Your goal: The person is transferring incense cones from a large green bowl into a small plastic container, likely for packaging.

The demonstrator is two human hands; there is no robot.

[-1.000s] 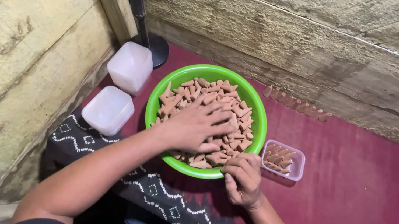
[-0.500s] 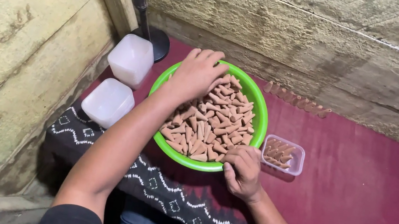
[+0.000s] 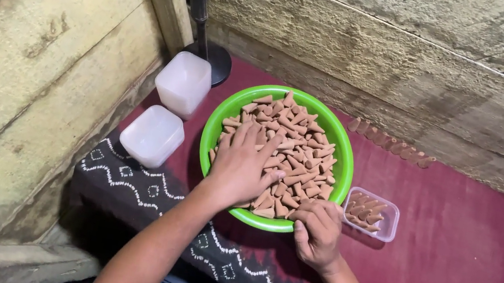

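left hand (image 3: 244, 164) flat, fingers spread, right hand (image 3: 317, 232) curled, fingertips pinched

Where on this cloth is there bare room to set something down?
The maroon cloth lies bare right of the small clear tray, below the row of cones by the wall. It is crowded on the left: green bowl, two white containers, lamp base, with left hand and right hand at the bowl.

Small home workshop, floor-level. Rough plank walls (image 3: 418, 60) at 12 and 9 o'clock; maroon cloth (image 3: 473, 256) as work surface; green bowl (image 3: 336, 135) of brown clay-like cones (image 3: 305, 151) at centre.
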